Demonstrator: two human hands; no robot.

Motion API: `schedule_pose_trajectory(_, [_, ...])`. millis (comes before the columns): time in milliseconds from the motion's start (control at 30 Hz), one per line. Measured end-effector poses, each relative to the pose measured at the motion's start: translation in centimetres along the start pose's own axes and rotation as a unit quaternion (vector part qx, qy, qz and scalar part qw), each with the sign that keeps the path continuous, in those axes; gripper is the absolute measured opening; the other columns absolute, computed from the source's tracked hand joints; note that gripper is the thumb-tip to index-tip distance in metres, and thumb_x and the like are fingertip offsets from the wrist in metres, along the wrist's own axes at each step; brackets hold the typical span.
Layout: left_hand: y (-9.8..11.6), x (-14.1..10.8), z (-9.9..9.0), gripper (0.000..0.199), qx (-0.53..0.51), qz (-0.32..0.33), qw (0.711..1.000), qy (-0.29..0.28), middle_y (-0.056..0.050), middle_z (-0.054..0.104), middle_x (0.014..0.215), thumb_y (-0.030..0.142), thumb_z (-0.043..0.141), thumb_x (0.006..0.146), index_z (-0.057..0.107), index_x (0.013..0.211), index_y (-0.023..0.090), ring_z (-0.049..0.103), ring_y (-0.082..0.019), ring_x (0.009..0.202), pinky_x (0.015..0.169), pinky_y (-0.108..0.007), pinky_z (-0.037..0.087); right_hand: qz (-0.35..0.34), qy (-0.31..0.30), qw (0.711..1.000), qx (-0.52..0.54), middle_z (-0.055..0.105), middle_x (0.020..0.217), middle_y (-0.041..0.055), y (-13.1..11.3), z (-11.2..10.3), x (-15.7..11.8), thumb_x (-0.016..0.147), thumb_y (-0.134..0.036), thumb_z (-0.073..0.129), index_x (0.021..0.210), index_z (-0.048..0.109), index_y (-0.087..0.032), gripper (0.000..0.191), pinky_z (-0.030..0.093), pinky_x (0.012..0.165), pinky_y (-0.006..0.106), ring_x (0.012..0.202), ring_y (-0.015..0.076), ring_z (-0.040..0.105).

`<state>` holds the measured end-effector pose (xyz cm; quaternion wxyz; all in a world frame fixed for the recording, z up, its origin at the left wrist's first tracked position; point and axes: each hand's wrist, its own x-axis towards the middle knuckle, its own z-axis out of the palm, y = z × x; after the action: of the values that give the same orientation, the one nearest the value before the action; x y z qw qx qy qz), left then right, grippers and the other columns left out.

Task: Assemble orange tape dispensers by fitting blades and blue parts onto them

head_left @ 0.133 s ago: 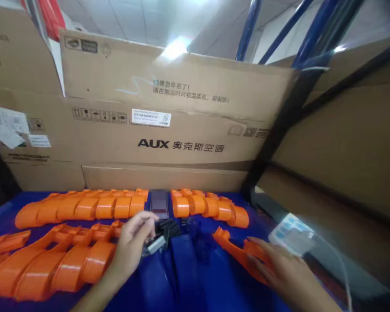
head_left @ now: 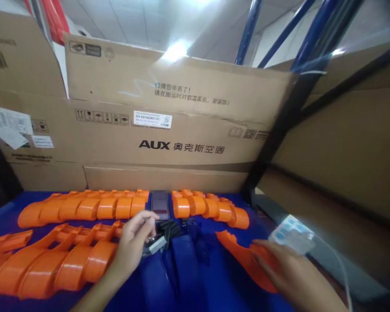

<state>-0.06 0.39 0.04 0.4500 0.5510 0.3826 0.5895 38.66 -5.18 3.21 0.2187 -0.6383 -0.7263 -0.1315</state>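
Observation:
My right hand [head_left: 279, 264] is closed around a curved orange plastic piece [head_left: 238, 255], holding it over the right part of the blue surface. The far end of the piece points up and left, and my fingers cover its near end. Near the middle, the fingers of my left hand [head_left: 134, 238] are curled together; whatever is between them, if anything, is hidden. Just beside its fingertips lies a small silver-grey block [head_left: 157, 245] among dark straps [head_left: 169, 227]. Left of that hand stands a row of similar orange pieces [head_left: 69, 268].
Behind are two more rows of orange pieces, one left [head_left: 87, 209] and one right [head_left: 211, 208], with a dark flat case [head_left: 160, 204] between them. A cardboard wall [head_left: 182, 130] closes the back. On the right sits a power strip [head_left: 290, 234] with a white cable, near a dark rack post [head_left: 273, 134].
My right hand has shifted slightly right with the orange piece, which has turned so its broad curved side shows more. My left hand stays almost in place.

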Motion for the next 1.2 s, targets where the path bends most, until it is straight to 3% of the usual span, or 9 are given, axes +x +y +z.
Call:
schedule_pose_trajectory(167, [-0.1,0.1,-0.2,0.027,0.004,0.002,1.000,-0.009,0.002,0.059,0.069,0.044,0.060,0.097,0.072,0.103,0.021,0.054,-0.015,0.065,0.061,-0.026,0.041,0.024,0.102,0.994,-0.035,0.081,0.099,0.0098,-3.9,-3.6,1.2,0.083,-0.049,0.059,0.100,0.074,-0.028,0.031,0.058,0.060,0.044,0.081,0.0365,0.077])
schedule_pose_trajectory(300, [0.4,0.0,-0.2,0.025,0.001,0.011,0.999,-0.034,0.000,0.064,0.073,0.041,0.063,0.096,0.074,0.105,0.021,0.059,-0.016,0.071,0.067,-0.026,0.045,-0.023,0.152,0.980,0.128,0.079,0.103,0.0080,-10.3,-4.2,3.1,0.090,-0.039,0.054,0.107,0.068,-0.025,0.026,0.059,0.075,0.041,0.091,0.0309,0.076])
schedule_pose_trajectory(400, [0.8,-0.1,0.0,0.031,-0.033,-0.006,0.998,-0.048,-0.004,0.074,0.086,0.041,0.068,0.093,0.074,0.115,0.021,0.065,-0.018,0.078,0.073,-0.028,0.049,-0.052,0.155,0.965,0.207,0.078,0.106,0.0100,-16.1,-3.2,4.9,0.090,-0.034,0.055,0.108,0.065,-0.022,0.025,0.058,0.079,0.040,0.093,0.0298,0.075])
schedule_pose_trajectory(500, [0.9,-0.2,0.2,0.050,-0.137,-0.044,0.989,-0.019,-0.010,0.076,0.118,0.041,0.073,0.089,0.065,0.135,0.024,0.070,-0.024,0.100,0.087,-0.032,0.052,-0.055,0.129,0.966,0.217,0.076,0.109,0.0127,-20.9,-1.8,6.4,0.090,-0.034,0.057,0.110,0.062,-0.019,0.026,0.059,0.079,0.042,0.095,0.0321,0.074])
schedule_pose_trajectory(633, [1.0,-0.3,0.4,0.064,-0.266,-0.105,0.957,0.048,-0.007,0.064,0.146,0.041,0.076,0.087,0.055,0.146,0.029,0.057,-0.030,0.134,0.105,-0.036,0.047,-0.066,0.043,0.969,0.236,0.073,0.111,0.0141,-24.3,-0.3,7.1,0.093,-0.037,0.058,0.118,0.059,-0.019,0.032,0.060,0.080,0.045,0.097,0.0335,0.074])
schedule_pose_trajectory(800, [1.5,-0.1,0.7,0.044,-0.356,-0.146,0.918,0.103,-0.004,0.070,0.137,0.032,0.074,0.087,0.068,0.130,0.027,0.058,-0.027,0.135,0.106,-0.032,0.048,-0.132,-0.025,0.948,0.288,0.069,0.124,0.0141,-24.1,-0.4,6.5,0.091,-0.042,0.065,0.133,0.056,-0.020,0.048,0.058,0.090,0.046,0.107,0.0324,0.070])
schedule_pose_trajectory(933, [2.6,-0.1,0.5,0.035,-0.394,-0.133,0.907,0.070,-0.008,0.079,0.106,0.036,0.068,0.089,0.070,0.120,0.020,0.075,-0.029,0.101,0.084,-0.036,0.060,-0.180,-0.068,0.910,0.368,0.074,0.108,0.0070,-21.2,-1.1,7.7,0.103,-0.036,0.050,0.143,0.051,-0.024,0.041,0.057,0.080,0.035,0.090,0.0221,0.071])
schedule_pose_trajectory(1033, [3.5,0.0,-0.1,0.044,-0.407,-0.136,0.903,0.018,-0.010,0.078,0.085,0.050,0.059,0.094,0.066,0.121,0.017,0.074,-0.027,0.066,0.055,-0.033,0.058,-0.142,-0.039,0.918,0.369,0.074,0.109,0.0074,-19.0,-0.7,9.8,0.106,-0.033,0.044,0.131,0.061,-0.023,0.032,0.054,0.088,0.036,0.096,0.0221,0.069])
schedule_pose_trajectory(1200, [3.4,0.4,-0.8,0.038,-0.380,-0.134,0.915,0.027,-0.011,0.077,0.082,0.051,0.057,0.094,0.067,0.108,0.016,0.073,-0.024,0.061,0.053,-0.031,0.057,-0.224,-0.185,0.926,0.240,0.073,0.099,0.0058,-17.4,1.5,12.0,0.093,-0.023,0.064,0.104,0.074,-0.023,0.015,0.049,0.088,0.036,0.097,0.0238,0.066])
